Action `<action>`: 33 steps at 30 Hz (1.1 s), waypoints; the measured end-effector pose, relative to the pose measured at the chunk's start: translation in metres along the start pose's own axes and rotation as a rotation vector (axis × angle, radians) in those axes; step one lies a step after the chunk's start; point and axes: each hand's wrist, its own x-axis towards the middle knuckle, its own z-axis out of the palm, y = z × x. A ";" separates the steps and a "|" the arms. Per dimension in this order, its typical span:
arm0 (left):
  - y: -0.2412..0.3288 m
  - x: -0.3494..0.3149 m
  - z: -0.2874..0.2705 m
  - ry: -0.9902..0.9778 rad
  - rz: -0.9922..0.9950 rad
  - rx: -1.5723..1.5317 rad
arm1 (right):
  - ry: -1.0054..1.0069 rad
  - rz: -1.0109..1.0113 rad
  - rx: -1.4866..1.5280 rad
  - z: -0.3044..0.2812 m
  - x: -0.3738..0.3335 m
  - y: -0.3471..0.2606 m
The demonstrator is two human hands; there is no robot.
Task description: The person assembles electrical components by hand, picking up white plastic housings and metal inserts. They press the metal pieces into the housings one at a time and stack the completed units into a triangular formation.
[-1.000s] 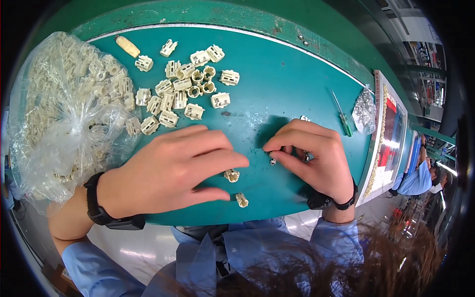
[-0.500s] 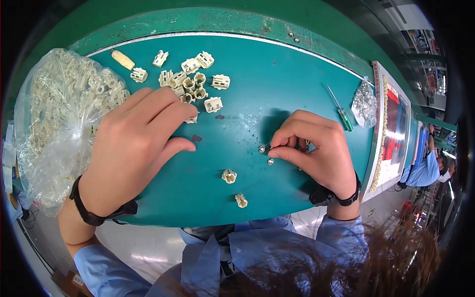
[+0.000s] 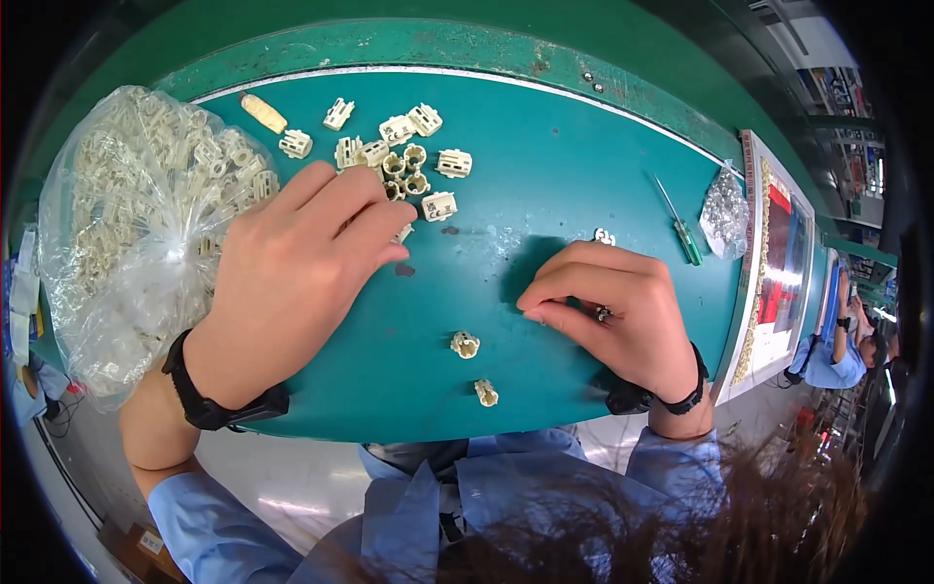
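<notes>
Cream plastic pieces, hollow and slotted, lie in a loose cluster beside the left hand; some stand with round openings upward. Nearer the body are 2 more: a farther piece and a nearer piece, apart. Small shiny metal parts show inside the curled right hand.

Dark printed symbols and lettering stand on the flat sides of two cream plastic housings toward the far edge of the green worktop. A cardboard box beyond its near left corner bears a white label, its print too small to read.
</notes>
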 end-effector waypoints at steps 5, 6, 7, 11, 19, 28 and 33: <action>0.003 -0.009 0.002 -0.007 0.073 -0.042 | -0.003 0.020 0.002 0.011 0.002 -0.006; 0.005 -0.011 0.004 -0.031 0.102 -0.114 | -0.009 0.077 0.000 0.012 0.004 -0.010; 0.007 -0.015 0.005 -0.054 0.130 -0.185 | -0.015 0.132 -0.001 0.013 0.005 -0.014; 0.008 -0.027 0.010 -0.133 0.157 -0.250 | 0.014 0.181 0.015 0.023 0.005 -0.015; -0.007 -0.044 0.027 -0.116 0.152 -0.315 | 0.026 0.171 0.004 0.041 0.005 -0.005; -0.014 -0.051 0.028 -0.111 0.160 -0.331 | -0.004 0.159 -0.022 0.053 0.012 -0.006; -0.015 -0.052 0.027 -0.133 0.164 -0.330 | -0.018 0.127 -0.049 0.051 0.012 -0.005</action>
